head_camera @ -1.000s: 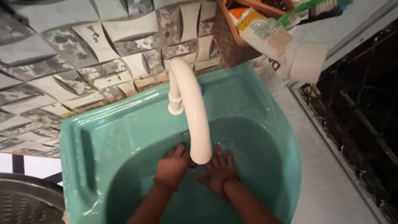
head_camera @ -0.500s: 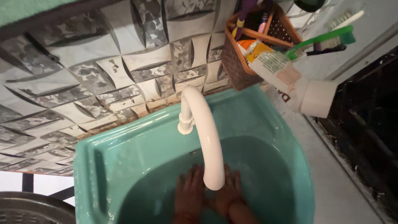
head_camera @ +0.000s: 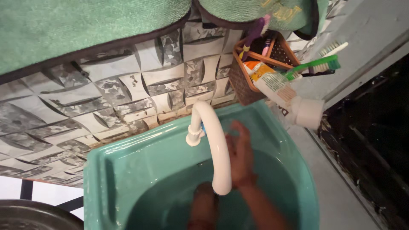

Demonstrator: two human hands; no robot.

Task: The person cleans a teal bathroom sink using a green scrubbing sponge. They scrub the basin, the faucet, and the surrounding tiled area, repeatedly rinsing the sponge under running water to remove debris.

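Low in the teal ceramic basin (head_camera: 128, 170), the left hand (head_camera: 203, 204) hangs under the white curved plastic spout (head_camera: 215, 145); its fingers' state I cannot tell. The right hand (head_camera: 240, 153), fingers spread, reaches up beside the spout toward the basin's back rim, below the brown woven basket (head_camera: 243, 85).

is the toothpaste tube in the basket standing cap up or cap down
Cap down: the toothpaste tube leans out of the brown basket, its white cap lowest.

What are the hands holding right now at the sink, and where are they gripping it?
Nothing is clearly held. The right hand reaches up beside the white faucet spout, fingers open. The left hand sits low in the green basin under the spout, empty as far as can be seen.
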